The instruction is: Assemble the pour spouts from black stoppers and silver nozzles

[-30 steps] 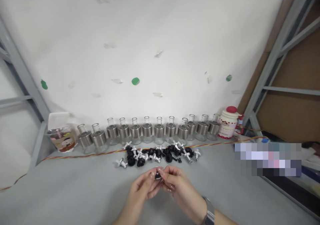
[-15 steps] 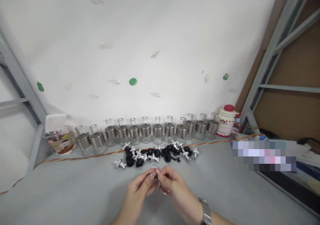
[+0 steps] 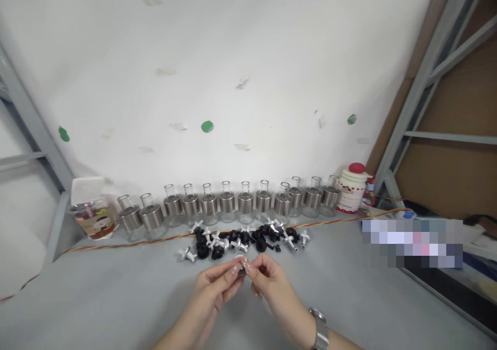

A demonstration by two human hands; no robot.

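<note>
Just in front of the pile, my left hand (image 3: 213,287) and my right hand (image 3: 276,288) meet, thumbs and fingertips pinched together. Between them is a small black-and-silver stopper part (image 3: 241,271), mostly covered by the fingers, so its full shape is hidden. Beyond my fingertips lies a loose pile of silver spout-like pieces (image 3: 240,245) and black caps (image 3: 261,244). Behind the pile stands a row of glass bottles (image 3: 245,203) with brushed-metal sleeves and uncapped necks.
A plastic tub (image 3: 99,223) stands at the far left, and a cream jar with a red lid (image 3: 351,189) at the right end. A red-yellow wire (image 3: 155,240) crosses the grey table (image 3: 116,293). Papers and a dark flat object (image 3: 446,293) lie at right.
My fingers have shifted slightly around the small part, and my left hand has turned a little. The pile and the bottles stay as they were.
</note>
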